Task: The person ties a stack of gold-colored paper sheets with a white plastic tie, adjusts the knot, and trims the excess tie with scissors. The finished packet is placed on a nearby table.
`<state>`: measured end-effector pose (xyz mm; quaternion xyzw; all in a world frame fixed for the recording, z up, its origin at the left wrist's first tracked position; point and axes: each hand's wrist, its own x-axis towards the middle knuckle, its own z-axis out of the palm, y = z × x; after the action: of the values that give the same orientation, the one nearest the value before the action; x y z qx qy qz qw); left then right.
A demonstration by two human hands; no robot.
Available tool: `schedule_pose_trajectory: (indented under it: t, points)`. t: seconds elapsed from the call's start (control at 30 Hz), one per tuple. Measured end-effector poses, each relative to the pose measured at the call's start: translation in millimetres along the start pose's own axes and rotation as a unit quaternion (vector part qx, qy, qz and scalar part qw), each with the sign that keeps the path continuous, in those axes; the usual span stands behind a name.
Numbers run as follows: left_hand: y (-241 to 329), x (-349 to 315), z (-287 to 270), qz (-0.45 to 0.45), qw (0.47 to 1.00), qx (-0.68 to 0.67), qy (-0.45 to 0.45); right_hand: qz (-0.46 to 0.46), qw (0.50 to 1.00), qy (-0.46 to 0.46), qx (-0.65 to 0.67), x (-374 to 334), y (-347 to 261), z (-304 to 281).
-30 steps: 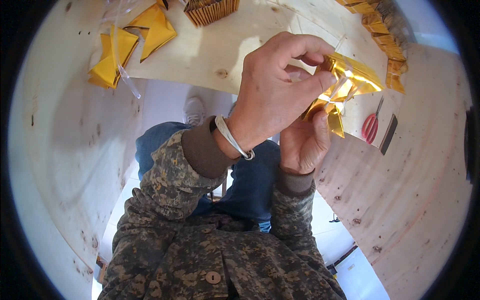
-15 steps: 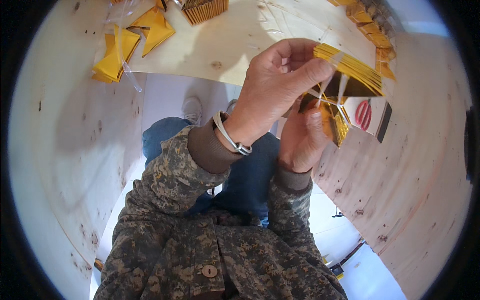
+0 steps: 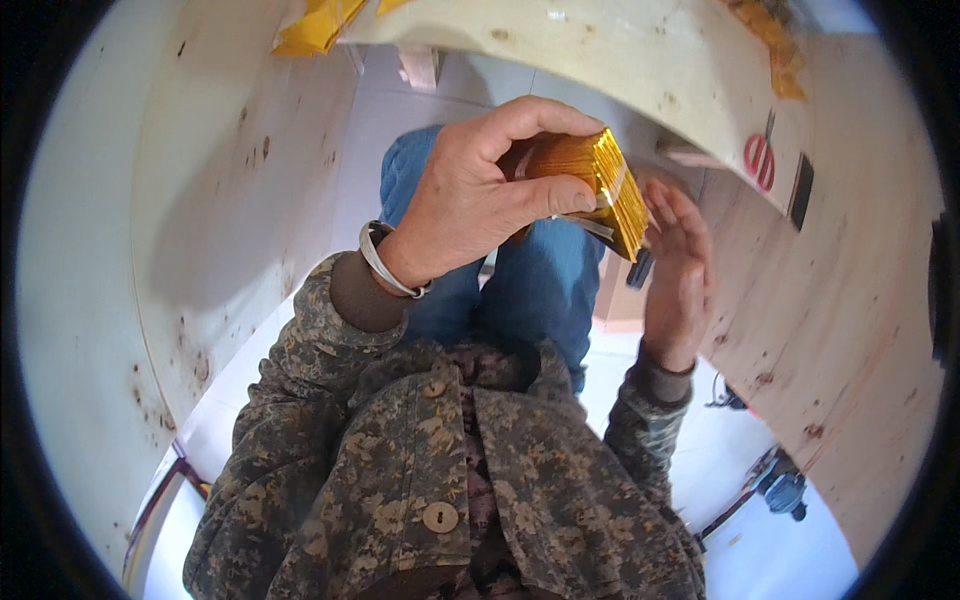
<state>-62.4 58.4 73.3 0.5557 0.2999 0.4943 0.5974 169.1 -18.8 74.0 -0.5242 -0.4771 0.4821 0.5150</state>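
The left hand (image 3: 470,190) pinches the gold foil stack (image 3: 618,190) between thumb and fingers, above the blue jeans (image 3: 540,300). The right hand (image 3: 681,265) is loosely extended beside it; touching, I cannot tell. Farther right, red-handled scissors (image 3: 760,155) lie on the table (image 3: 640,70).

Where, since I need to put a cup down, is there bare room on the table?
Bare wood on the table runs between the yellow foil pieces at upper left and the red-handled scissors at right. The right end is crowded: scissors, a dark strip beside them, gold foil beyond.
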Motion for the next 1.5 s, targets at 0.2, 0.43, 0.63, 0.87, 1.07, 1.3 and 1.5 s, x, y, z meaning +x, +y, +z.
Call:
schedule_pose_trajectory:
  t: [0.2, 0.43, 0.63, 0.87, 1.07, 1.3, 1.5]
  points:
    - [22, -46, 13, 0.041, 0.992, 0.096, -0.068, 0.096, 0.982, -0.163, -0.014, -20, -62, 18]
    - [35, -62, 15, 0.069, 0.984, 0.155, -0.058, 0.076, 0.975, -0.203, 0.04, -37, -64, 36]
    - [45, -60, 24, 0.129, 0.956, 0.254, -0.072, 0.138, 0.979, -0.117, 0.099, -45, -66, 41]
    - [52, -68, 46, 0.131, 0.886, 0.444, -0.012, 0.128, 0.985, -0.059, 0.102, -47, -63, 40]
    - [48, -68, 51, 0.164, 0.879, 0.449, 0.001, 0.126, 0.981, -0.06, 0.136, -52, -64, 40]
    - [49, -70, 53, 0.182, 0.863, 0.472, -0.006, 0.148, 0.984, -0.065, 0.08, -54, -74, 43]
    - [48, -71, 54, 0.189, 0.855, 0.484, 0.0, 0.183, 0.979, -0.083, 0.033, -54, -80, 41]
